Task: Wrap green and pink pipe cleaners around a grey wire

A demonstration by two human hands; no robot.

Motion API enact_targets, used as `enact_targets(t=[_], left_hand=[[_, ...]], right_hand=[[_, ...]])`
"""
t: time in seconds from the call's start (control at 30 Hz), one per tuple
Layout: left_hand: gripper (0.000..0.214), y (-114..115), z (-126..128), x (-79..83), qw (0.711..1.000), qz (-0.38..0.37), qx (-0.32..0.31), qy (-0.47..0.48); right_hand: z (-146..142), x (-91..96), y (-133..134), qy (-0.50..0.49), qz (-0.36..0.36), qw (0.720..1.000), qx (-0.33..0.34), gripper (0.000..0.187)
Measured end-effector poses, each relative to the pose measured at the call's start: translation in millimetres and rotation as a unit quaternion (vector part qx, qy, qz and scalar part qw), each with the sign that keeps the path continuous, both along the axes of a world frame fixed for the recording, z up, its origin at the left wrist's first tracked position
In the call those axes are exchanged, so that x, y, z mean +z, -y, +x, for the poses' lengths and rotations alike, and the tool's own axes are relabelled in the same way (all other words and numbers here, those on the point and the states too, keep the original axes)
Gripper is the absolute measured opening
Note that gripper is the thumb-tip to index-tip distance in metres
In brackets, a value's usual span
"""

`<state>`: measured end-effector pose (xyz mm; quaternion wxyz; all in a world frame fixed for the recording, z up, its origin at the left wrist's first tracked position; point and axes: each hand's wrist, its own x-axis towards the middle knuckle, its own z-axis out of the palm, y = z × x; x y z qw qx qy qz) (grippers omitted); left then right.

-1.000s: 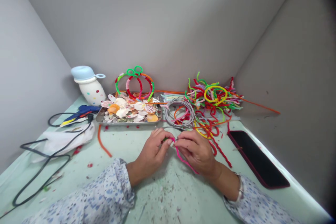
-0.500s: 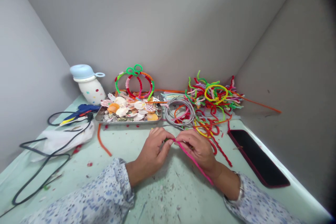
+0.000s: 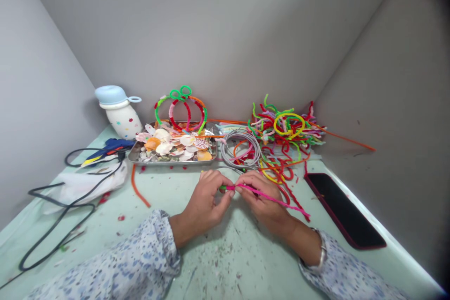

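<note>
One pink pipe cleaner (image 3: pixel 260 193) clamped in left fingers (image 3: pixel 222 203) and right fingers (image 3: pixel 252 180), tail rightward.

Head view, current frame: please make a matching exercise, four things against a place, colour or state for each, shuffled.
1. Pink strand
2. Bottle
3. Tray
4. Phone

A. Filled with shells
B. Lying flat, dark-faced
C. Held by the left hand and right hand
D. White, with a pale-blue cap

Pairs: 1-C, 2-D, 3-A, 4-B
</note>
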<state>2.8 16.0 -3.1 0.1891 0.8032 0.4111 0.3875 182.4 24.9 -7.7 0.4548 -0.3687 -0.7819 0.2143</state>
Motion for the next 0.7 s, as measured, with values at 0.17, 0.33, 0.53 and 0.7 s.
enact_targets(t=[0.17,0.33,0.53,0.7], left_hand=[[0.005,-0.9,0.8,0.4,1.0,0.004,0.002,-0.001],[0.006,0.0,1.2,0.4,1.0,0.016,0.005,-0.004],[0.007,-0.3,1.8,1.3,1.0,0.018,0.004,-0.017],[0.006,0.3,2.4,2.3,1.0,0.018,0.005,-0.025]], right_hand=[[-1.6,0.3,1.0,-0.008,-0.024,1.0,0.001,0.009],[-2.5,-1.3,1.1,-0.009,-0.04,0.999,-0.006,0.009],[-4.1,-1.5,0.3,-0.015,-0.067,0.998,-0.006,0.009],[-5.7,-0.8,1.9,-0.019,-0.085,0.996,-0.007,0.011]])
